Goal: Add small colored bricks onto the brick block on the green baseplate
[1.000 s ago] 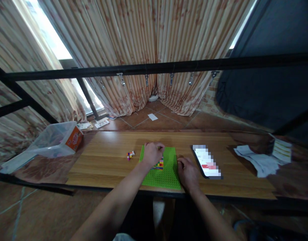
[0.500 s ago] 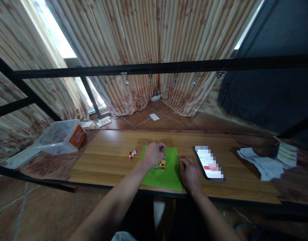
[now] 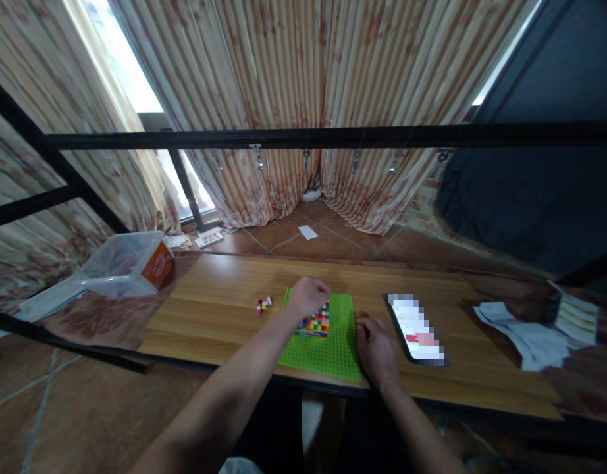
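A green studded baseplate (image 3: 343,352) lies on the wooden table, bearing a block of small multicoloured toy bricks (image 3: 319,326). My left hand (image 3: 308,296) is over the far part of the block, its fingers bent together and pointing down. Whatever its fingertips may hold is hidden, and the hand covers part of the bricks. Beside the plate's right edge rests my right hand (image 3: 377,349), fingers curled in. I cannot make out anything between them. Several loose bricks (image 3: 264,305) lie on the table left of the plate.
A phone (image 3: 416,329) with a lit screen lies right of my right hand. Crumpled papers (image 3: 523,332) are at the table's right end. A clear plastic bin (image 3: 120,266) stands beyond the left end. A black metal bar (image 3: 333,137) crosses ahead, before the curtains (image 3: 264,79).
The view has shifted slightly, so everything sits a little further right. My left hand stays over the bricks, with more of the block showing below it. The right hand stays by the plate.
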{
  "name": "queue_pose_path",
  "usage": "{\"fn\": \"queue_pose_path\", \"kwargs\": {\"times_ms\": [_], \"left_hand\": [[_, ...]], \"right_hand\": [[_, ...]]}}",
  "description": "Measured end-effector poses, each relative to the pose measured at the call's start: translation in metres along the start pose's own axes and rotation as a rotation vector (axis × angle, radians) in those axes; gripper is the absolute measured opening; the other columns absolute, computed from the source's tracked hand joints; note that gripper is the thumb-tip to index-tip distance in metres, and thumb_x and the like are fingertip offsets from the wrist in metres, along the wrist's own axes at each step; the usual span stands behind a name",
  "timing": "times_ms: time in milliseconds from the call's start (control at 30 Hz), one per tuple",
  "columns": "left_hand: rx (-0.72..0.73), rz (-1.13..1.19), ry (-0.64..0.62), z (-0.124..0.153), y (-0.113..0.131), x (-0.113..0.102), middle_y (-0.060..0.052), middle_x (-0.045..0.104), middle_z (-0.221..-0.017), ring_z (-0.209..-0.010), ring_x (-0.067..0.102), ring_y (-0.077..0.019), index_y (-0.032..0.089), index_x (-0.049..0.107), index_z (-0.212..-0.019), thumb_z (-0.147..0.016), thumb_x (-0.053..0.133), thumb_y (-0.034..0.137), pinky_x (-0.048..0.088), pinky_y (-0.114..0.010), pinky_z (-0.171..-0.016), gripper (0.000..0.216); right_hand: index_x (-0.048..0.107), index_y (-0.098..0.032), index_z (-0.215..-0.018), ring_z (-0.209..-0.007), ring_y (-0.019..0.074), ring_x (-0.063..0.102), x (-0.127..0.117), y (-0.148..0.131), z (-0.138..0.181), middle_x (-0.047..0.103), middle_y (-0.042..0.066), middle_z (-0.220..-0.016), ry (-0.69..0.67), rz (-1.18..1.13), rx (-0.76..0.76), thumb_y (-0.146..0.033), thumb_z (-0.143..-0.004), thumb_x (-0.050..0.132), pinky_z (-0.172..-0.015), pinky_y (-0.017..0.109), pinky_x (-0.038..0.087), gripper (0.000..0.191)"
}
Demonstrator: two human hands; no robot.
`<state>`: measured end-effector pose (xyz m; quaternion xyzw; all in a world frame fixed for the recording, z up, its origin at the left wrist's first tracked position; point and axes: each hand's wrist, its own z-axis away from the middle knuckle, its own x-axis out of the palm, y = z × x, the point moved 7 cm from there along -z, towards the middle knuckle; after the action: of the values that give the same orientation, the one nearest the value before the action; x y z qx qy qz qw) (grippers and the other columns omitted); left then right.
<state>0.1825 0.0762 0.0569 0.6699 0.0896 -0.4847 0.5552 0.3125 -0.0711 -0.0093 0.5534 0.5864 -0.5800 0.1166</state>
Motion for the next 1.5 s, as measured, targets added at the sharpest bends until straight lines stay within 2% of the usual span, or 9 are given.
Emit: {"fn": "queue_pose_path", "kwargs": {"times_ms": [267, 800, 900, 1000, 1100, 1167, 1233, 1367, 1500], "left_hand": [[-0.001, -0.006, -0.055, 0.001, 0.001, -0.002, -0.002, 0.074, -0.073, -0.079, 0.067, -0.0156, 0.018, 0.079, -0.088, -0.077, 0.055, 0.017, 0.052, -0.024, -0.079, 0.026], [-0.048, -0.097, -0.034, 0.0, 0.002, 0.001, -0.005, 0.077, -0.089, -0.087, 0.07, -0.0195, 0.022, 0.078, -0.091, -0.078, 0.056, 0.019, 0.053, -0.029, -0.083, 0.025], [-0.043, -0.097, 0.007, 0.007, 0.005, -0.001, -0.003, 0.076, -0.098, -0.098, 0.068, -0.0203, 0.026, 0.077, -0.094, -0.079, 0.056, 0.019, 0.051, -0.032, -0.09, 0.026], [0.041, -0.006, 0.169, 0.025, 0.007, -0.009, -0.002, 0.073, -0.111, -0.107, 0.065, -0.0193, 0.026, 0.072, -0.107, -0.084, 0.056, 0.022, 0.047, -0.034, -0.099, 0.029], [0.056, 0.094, 0.408, 0.057, -0.017, -0.025, -0.005, 0.071, -0.112, -0.107, 0.063, -0.0179, 0.022, 0.068, -0.11, -0.085, 0.056, 0.02, 0.046, -0.032, -0.099, 0.028], [-0.064, 0.093, 0.554, 0.081, -0.051, -0.036, -0.006, 0.07, -0.105, -0.103, 0.063, -0.018, 0.019, 0.066, -0.106, -0.083, 0.057, 0.017, 0.047, -0.031, -0.095, 0.025], [-0.213, 0.034, 0.628, 0.101, -0.088, -0.044, -0.007, 0.068, -0.1, -0.098, 0.063, -0.0188, 0.018, 0.064, -0.101, -0.083, 0.056, 0.016, 0.048, -0.031, -0.089, 0.02], [-0.373, -0.17, 0.57, 0.112, -0.129, -0.05, -0.009, 0.066, -0.096, -0.097, 0.061, -0.0228, 0.016, 0.062, -0.098, -0.081, 0.062, 0.024, 0.045, -0.033, -0.085, 0.019], [-0.393, -0.325, 0.482, 0.103, -0.128, -0.048, -0.011, 0.065, -0.101, -0.1, 0.06, -0.025, 0.017, 0.063, -0.097, -0.084, 0.058, 0.029, 0.043, -0.035, -0.085, 0.019]], "right_hand": [[0.068, -0.019, -0.089, -0.074, 0.0167, 0.057, -0.002, -0.001, 0.0, 0.065, 0.007, -0.092, 0.016, 0.003, -0.02, -0.026, -0.091, 0.04, -0.066, 0.027, 0.038, 0.029], [0.068, -0.019, -0.092, -0.077, 0.0193, 0.058, -0.001, 0.0, 0.002, 0.065, 0.009, -0.093, -0.013, 0.036, -0.04, -0.03, -0.091, 0.038, -0.067, 0.029, 0.04, 0.032], [0.068, -0.018, -0.093, -0.078, 0.0205, 0.058, -0.002, 0.0, 0.002, 0.065, 0.009, -0.094, -0.003, 0.045, -0.051, -0.032, -0.09, 0.038, -0.068, 0.03, 0.041, 0.033], [0.068, -0.018, -0.092, -0.079, 0.0208, 0.058, -0.002, 0.001, 0.002, 0.065, 0.009, -0.094, 0.001, 0.052, -0.051, -0.034, -0.09, 0.038, -0.069, 0.031, 0.041, 0.034], [0.068, -0.019, -0.093, -0.078, 0.021, 0.058, -0.001, 0.003, 0.002, 0.064, 0.009, -0.094, -0.012, 0.078, -0.03, -0.035, -0.09, 0.038, -0.067, 0.031, 0.041, 0.034], [0.068, -0.02, -0.094, -0.077, 0.0212, 0.058, -0.001, 0.005, 0.003, 0.064, 0.009, -0.095, -0.019, 0.094, -0.017, -0.035, -0.09, 0.038, -0.066, 0.031, 0.041, 0.034], [0.068, -0.02, -0.093, -0.078, 0.0217, 0.058, 0.0, 0.005, 0.003, 0.064, 0.009, -0.096, -0.026, 0.103, -0.009, -0.035, -0.09, 0.038, -0.066, 0.031, 0.04, 0.034], [0.069, -0.02, -0.094, -0.079, 0.0223, 0.058, 0.0, 0.007, 0.002, 0.064, 0.009, -0.097, -0.037, 0.11, 0.003, -0.035, -0.089, 0.038, -0.067, 0.032, 0.041, 0.034], [0.068, -0.019, -0.094, -0.077, 0.0221, 0.058, 0.0, 0.007, 0.002, 0.065, 0.01, -0.098, -0.036, 0.107, -0.004, -0.036, -0.088, 0.039, -0.065, 0.032, 0.041, 0.034]]}}
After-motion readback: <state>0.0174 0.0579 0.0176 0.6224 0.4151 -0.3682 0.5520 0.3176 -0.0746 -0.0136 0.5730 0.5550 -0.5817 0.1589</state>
